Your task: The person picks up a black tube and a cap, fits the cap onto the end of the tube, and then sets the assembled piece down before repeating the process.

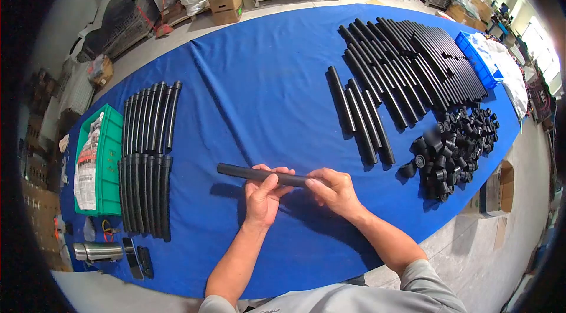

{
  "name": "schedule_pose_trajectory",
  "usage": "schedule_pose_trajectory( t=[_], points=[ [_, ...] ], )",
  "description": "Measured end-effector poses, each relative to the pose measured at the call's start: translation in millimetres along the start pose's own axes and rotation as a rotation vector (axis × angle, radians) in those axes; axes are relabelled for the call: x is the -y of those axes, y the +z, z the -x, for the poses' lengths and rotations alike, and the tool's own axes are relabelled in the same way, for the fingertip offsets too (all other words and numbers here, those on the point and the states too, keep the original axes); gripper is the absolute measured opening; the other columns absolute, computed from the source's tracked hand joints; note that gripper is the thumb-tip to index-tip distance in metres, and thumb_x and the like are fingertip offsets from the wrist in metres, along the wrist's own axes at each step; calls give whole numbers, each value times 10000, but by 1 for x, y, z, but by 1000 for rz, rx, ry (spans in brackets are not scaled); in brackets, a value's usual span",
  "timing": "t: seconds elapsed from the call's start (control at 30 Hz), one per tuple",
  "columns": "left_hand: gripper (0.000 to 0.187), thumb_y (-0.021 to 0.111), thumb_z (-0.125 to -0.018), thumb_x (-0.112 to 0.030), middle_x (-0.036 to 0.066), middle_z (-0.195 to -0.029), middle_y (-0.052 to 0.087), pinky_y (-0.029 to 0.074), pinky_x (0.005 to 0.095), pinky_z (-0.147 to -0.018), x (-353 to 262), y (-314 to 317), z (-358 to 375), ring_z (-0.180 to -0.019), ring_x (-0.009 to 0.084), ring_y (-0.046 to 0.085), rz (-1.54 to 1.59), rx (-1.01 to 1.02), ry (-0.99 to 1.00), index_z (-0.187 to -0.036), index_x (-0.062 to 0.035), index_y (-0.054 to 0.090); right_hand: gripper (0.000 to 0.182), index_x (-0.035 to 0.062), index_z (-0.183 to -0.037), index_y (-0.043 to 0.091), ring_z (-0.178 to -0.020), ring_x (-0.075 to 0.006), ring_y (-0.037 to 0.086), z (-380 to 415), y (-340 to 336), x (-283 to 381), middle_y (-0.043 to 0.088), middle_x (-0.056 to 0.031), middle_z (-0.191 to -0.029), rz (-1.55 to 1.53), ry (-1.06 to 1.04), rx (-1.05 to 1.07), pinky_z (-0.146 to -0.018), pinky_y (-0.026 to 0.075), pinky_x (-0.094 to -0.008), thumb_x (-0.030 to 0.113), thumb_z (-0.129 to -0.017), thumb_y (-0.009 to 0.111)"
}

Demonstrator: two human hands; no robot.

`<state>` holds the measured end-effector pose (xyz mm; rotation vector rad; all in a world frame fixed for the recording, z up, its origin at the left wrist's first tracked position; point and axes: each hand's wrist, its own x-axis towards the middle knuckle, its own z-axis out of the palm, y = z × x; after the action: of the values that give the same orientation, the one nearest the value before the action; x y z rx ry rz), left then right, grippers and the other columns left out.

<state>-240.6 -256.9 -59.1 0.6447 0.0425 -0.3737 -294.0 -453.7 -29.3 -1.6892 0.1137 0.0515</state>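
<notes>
Tube (239, 172), black, slim, straight, dull-surfaced; centre of the frame, raised above blue cloth (265, 89), sloping slightly down rightward. Left hand (262, 200): closed round its middle, thumb on top. Right hand (335, 193): fingers pinching the right end, hiding that tip. Step in hand, as judged: work at that end; next move calls for a steady left grip. Surroundings: loose tubes (436, 65), upper right; small black round parts (439, 160), heaped, right; dark tubes in two rows (145, 118), left, beside green crate (112, 162).

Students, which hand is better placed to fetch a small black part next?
Probably the right hand: it is nearer the pile of small black parts, and the left hand could steady the tube alone.
</notes>
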Motion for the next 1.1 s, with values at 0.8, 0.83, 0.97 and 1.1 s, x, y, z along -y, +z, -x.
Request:
schedule_pose_trajectory(
  t=[0.8, 0.83, 0.97, 1.1],
  points=[
    [172, 621, -975, -22, 197, -1131, 685, 631, 502, -898, 1, -11, -4, -1131, 377, 670, 39, 45, 11, -1116, -101, 562, 337, 2, -1160, 670, -762, -159, 672, -3, -12, 2, 675, -102, -880, 312, -266, 60, -661, 542, -298, 213, -913, 759],
    [169, 619, -977, -22, 196, -1130, 686, 631, 501, -897, 2, -11, -4, -1129, 377, 671, 32, 52, 11, -1115, -101, 563, 354, 2, -1158, 670, -777, -186, 677, 0, -13, 19, 679, -113, -900, 230, -17, 114, -671, 541, -313, 214, -895, 777],
    [168, 617, -976, -21, 192, -1124, 689, 631, 497, -900, 1, -8, -3, -1122, 375, 675, 7, 55, 3, -1114, -100, 561, 400, 8, -1146, 671, -810, -270, 683, -8, -19, 2, 681, -144, -946, -144, 362, 237, -677, 534, -348, 216, -841, 825],
    [177, 619, -972, -15, 191, -1122, 690, 633, 487, -899, 1, -7, -3, -1118, 375, 678, 18, 34, 1, -1114, -99, 555, 370, 19, -1098, 673, -762, -286, 665, -2, -5, -8, 655, -123, -849, 495, -523, -39, -633, 525, -360, 303, -888, 782]
  ],
)
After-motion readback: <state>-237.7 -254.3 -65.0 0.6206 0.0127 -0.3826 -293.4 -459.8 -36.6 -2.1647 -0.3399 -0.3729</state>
